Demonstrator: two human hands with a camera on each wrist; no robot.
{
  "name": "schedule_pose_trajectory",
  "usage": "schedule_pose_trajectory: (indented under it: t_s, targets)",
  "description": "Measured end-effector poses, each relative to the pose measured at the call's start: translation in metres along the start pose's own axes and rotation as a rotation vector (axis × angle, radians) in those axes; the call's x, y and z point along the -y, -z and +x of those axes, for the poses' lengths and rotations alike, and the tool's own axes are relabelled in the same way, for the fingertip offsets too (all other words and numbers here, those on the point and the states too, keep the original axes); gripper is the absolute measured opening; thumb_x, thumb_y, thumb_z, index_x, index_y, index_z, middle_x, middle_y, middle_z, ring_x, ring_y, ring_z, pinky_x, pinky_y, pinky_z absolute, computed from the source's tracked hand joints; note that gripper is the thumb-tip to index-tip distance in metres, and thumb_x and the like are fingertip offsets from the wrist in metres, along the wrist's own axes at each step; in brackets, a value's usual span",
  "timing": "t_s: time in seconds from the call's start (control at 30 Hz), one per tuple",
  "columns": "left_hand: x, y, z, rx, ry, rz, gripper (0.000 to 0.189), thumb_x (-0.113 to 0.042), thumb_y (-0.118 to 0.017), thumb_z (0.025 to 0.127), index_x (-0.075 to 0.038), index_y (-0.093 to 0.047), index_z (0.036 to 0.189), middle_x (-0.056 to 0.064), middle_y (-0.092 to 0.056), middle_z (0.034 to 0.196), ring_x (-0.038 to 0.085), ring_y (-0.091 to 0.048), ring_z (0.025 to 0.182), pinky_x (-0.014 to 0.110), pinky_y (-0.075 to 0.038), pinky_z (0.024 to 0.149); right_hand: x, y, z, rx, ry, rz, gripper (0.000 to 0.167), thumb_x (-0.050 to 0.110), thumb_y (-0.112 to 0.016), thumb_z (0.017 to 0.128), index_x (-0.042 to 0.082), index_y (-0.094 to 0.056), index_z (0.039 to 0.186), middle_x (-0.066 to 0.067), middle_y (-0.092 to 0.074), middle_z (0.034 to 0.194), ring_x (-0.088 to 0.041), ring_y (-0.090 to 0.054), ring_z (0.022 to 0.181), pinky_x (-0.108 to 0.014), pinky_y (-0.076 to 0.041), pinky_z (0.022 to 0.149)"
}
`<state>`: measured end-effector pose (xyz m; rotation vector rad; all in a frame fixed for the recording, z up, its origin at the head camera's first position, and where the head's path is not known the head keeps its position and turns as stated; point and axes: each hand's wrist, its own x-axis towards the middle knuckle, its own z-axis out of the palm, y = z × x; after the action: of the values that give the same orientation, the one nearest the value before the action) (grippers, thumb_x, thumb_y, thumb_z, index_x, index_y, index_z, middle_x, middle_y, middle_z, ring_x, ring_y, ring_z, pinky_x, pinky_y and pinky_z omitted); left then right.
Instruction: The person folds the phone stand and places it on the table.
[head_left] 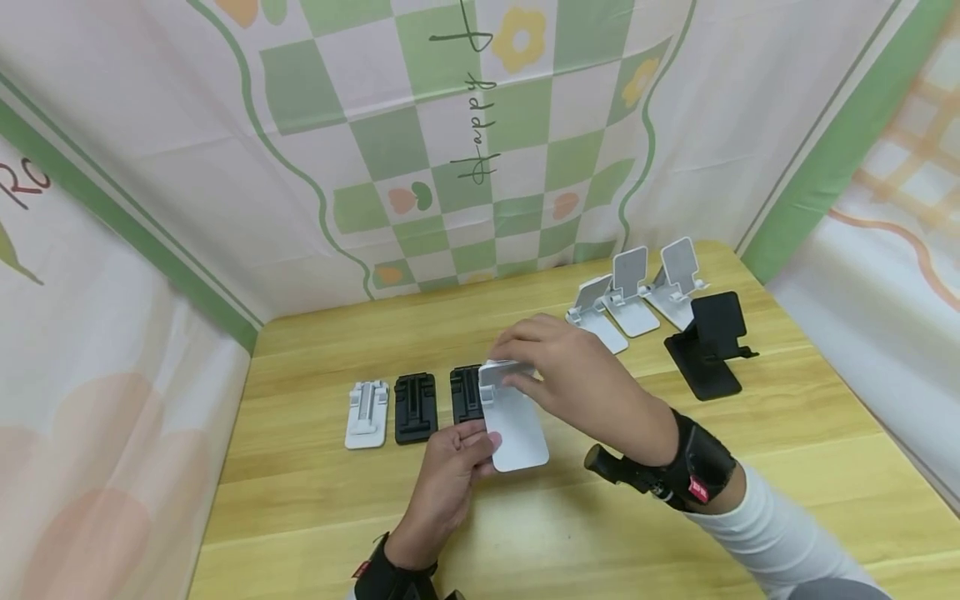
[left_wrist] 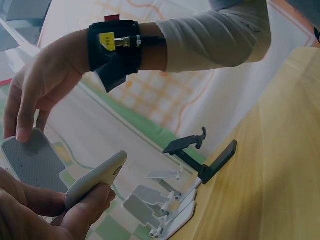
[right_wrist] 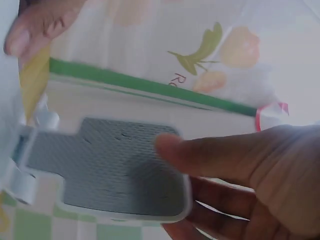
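Above the middle of the table, my left hand (head_left: 447,471) grips the flat base of a white phone stand (head_left: 519,433), thumb over its edge. The stand is partly unfolded. My right hand (head_left: 562,362) pinches the stand's upper plate at its far edge, thumb on one face and fingers behind. In the right wrist view, the grey ribbed pad (right_wrist: 117,170) on that plate faces the camera under my right thumb (right_wrist: 172,150). The left wrist view shows the base and the padded plate standing apart at an angle. My left hand covers part of the base.
A folded white stand (head_left: 367,415), a folded black stand (head_left: 416,408) and another black one (head_left: 467,393), partly hidden, lie left of the held stand. Unfolded white stands (head_left: 632,292) and an unfolded black stand (head_left: 708,350) occupy the wooden table's right side. Patterned cloth hangs behind.
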<state>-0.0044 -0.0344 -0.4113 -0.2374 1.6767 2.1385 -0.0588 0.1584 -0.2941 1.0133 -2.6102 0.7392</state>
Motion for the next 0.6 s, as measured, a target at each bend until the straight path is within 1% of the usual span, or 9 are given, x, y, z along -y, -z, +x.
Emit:
schedule_pose_trajectory:
  t_s: [0.13,0.23,0.33,0.43,0.5,0.6]
  targets:
    - [0.002,-0.001,0.000,-0.012,-0.006,-0.006,0.041,-0.004,-0.060,0.100,0.016,-0.052,0.135,0.025,-0.071,0.123,0.012,-0.072,0.096,0.021,-0.062,0.074,0.007,-0.001,0.005,0.021,0.007,-0.071,0.023,0.003,-0.083,0.083,0.011,-0.080,0.104,0.001,-0.075,0.100,-0.019,-0.070,0.099,-0.034,-0.063,0.080]
    - [0.002,-0.002,0.000,-0.018,-0.012,-0.007,0.041,-0.004,-0.060,0.100,0.016,-0.052,0.135,0.024,-0.071,0.123,0.013,-0.072,0.099,0.022,-0.063,0.076,0.007,-0.005,0.007,0.006,0.018,-0.109,0.020,0.002,-0.082,0.083,0.012,-0.081,0.100,0.001,-0.076,0.096,-0.019,-0.071,0.095,-0.033,-0.063,0.077]
    - [0.002,-0.002,-0.001,-0.032,-0.009,-0.010,0.040,-0.004,-0.060,0.100,0.016,-0.054,0.134,0.024,-0.072,0.123,0.015,-0.072,0.100,0.024,-0.063,0.077,0.007,-0.009,0.007,-0.031,0.050,-0.127,0.018,0.000,-0.081,0.084,0.012,-0.081,0.097,0.001,-0.076,0.092,-0.017,-0.072,0.089,-0.032,-0.063,0.072]
    - [0.001,-0.002,-0.001,-0.047,-0.001,-0.004,0.039,-0.006,-0.061,0.100,0.014,-0.056,0.134,0.023,-0.073,0.121,0.014,-0.073,0.096,0.024,-0.063,0.076,0.006,-0.012,0.004,-0.071,0.085,-0.137,0.016,0.001,-0.082,0.083,0.011,-0.082,0.095,0.001,-0.076,0.087,-0.016,-0.072,0.081,-0.030,-0.062,0.065]
    - [0.000,-0.001,-0.001,-0.054,-0.002,0.006,0.039,-0.008,-0.062,0.100,0.014,-0.057,0.133,0.023,-0.073,0.120,0.014,-0.073,0.092,0.023,-0.063,0.075,0.007,-0.013,0.002,-0.099,0.103,-0.142,0.016,0.000,-0.082,0.082,0.010,-0.082,0.095,0.000,-0.076,0.086,-0.015,-0.072,0.079,-0.029,-0.061,0.063]
    - [-0.001,0.001,-0.001,-0.061,-0.014,0.012,0.039,-0.009,-0.062,0.101,0.014,-0.057,0.132,0.024,-0.073,0.120,0.015,-0.074,0.092,0.023,-0.063,0.075,0.009,-0.016,-0.001,-0.157,0.141,-0.170,0.019,-0.003,-0.084,0.078,0.009,-0.082,0.093,0.000,-0.075,0.081,-0.014,-0.071,0.074,-0.026,-0.061,0.062]
